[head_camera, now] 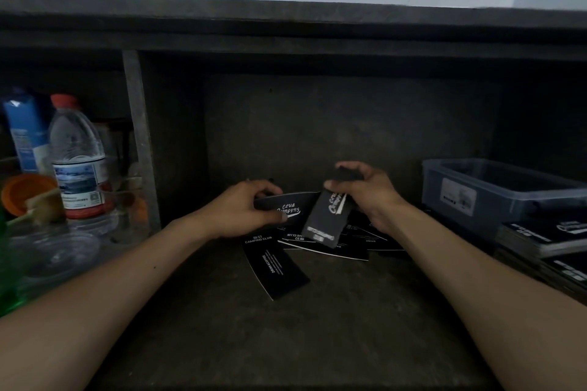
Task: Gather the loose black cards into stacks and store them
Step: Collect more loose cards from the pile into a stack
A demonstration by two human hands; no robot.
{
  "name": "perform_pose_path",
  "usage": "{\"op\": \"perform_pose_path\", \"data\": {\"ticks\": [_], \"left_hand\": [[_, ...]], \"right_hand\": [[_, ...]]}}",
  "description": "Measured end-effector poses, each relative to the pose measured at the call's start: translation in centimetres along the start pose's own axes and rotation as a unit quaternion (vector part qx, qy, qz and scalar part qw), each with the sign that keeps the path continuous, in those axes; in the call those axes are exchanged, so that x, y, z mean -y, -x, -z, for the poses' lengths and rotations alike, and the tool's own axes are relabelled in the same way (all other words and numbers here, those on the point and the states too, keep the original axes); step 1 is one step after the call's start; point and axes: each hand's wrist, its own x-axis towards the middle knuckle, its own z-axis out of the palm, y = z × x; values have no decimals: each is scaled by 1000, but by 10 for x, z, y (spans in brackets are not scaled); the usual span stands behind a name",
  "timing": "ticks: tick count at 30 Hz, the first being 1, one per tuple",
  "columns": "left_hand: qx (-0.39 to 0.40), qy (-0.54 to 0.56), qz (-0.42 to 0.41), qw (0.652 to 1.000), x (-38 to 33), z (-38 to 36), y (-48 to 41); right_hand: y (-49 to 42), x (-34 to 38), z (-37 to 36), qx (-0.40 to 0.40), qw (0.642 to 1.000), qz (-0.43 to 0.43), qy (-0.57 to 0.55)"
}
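Observation:
Several loose black cards (320, 246) with white print lie scattered on the dark shelf floor (286, 327); one curved card (275, 270) lies nearest me. My left hand (244, 211) grips a black card printed "CLUB" (292, 205), held flat and sideways. My right hand (365, 190) pinches a small stack of black cards (327, 219) that hangs down and tilts toward the left card. The two held items meet in the middle, above the scattered pile.
A grey plastic bin (495, 190) stands at the right, with stacked black cards (540, 238) in front of it. At the left, behind a divider post (139, 143), stand a water bottle (77, 155), a blue carton (25, 133), an orange lid (22, 190) and clear cups.

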Motion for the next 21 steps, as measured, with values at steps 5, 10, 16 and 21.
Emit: {"op": "perform_pose_path", "data": {"ticks": [5,10,16,21], "left_hand": [[-6,-15,4,1000,-8,1,3],[-5,-34,-23,999,-3,0,5],[-116,-29,11,993,5,11,-5],[-32,-63,34,997,12,5,-4]], "right_hand": [[2,-10,-10,-55,997,51,18],[-1,-24,-17,15,980,79,181],[-3,-19,-4,195,867,110,446],[1,-5,-2,241,816,108,514]]}}
